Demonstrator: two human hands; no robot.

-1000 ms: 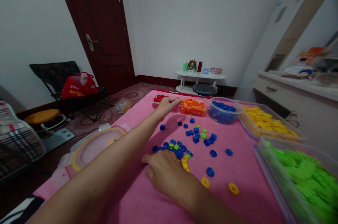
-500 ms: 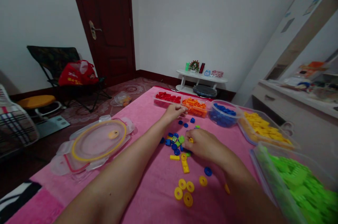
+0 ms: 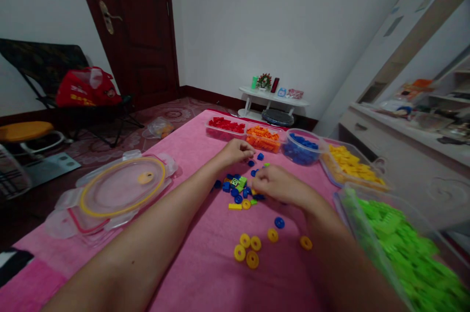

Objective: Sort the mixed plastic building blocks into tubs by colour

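Observation:
My left hand point(image 3: 237, 152) is closed in front of the red and orange containers, its fingertips pinched beside small blue pieces point(image 3: 251, 163). Anything between those fingers is too small to name. My right hand point(image 3: 277, 184) is curled palm down over the right side of a mixed pile of toy building bricks. Its fingertips are hidden, so what it grips cannot be made out. In the pile lie blue bricks point(image 3: 226, 186), a lime green brick point(image 3: 242, 182) and round blue pieces. A yellow brick point(image 3: 235, 206) and a yellow ring point(image 3: 246, 204) lie at its near edge.
Clear containers hold red bricks point(image 3: 226, 125), orange bricks point(image 3: 262, 138), blue bricks point(image 3: 303, 141), yellow bricks point(image 3: 352, 165) and green bricks point(image 3: 400, 243). Several yellow wheels point(image 3: 252, 259) and a blue wheel point(image 3: 279, 223) lie nearer me. Clear lids point(image 3: 121, 187) rest at left on the pink cloth point(image 3: 198, 273).
The view has shifted, moving the scene left and up. A long yellow brick below the pile is gone from its spot. Both hands stay closed near the pile.

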